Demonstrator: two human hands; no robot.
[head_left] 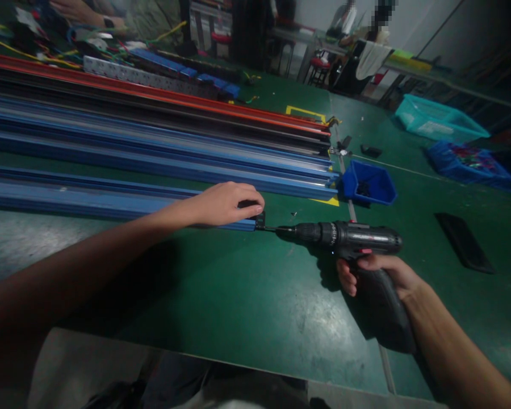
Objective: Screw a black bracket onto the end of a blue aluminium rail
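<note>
A long blue rail [153, 205] lies across the green table, its right end under my left hand [227, 204]. The fingers of that hand are wrapped over the rail end and a small black end piece [260, 220]. My right hand [378, 272] grips a black cordless drill [361, 237] by its handle. The drill points left, and its thin bit [270, 229] meets the black end piece at the rail's tip. A tiny screw-like part [293, 214] lies just above the chuck.
Behind are more blue rails [196, 165], black ones and a red rail [174, 96]. To the right stand a blue bin [372, 182], a teal basket [440, 120] and a black flat piece [463, 241]. Another person's hand [83, 12] is at the upper left, near wires.
</note>
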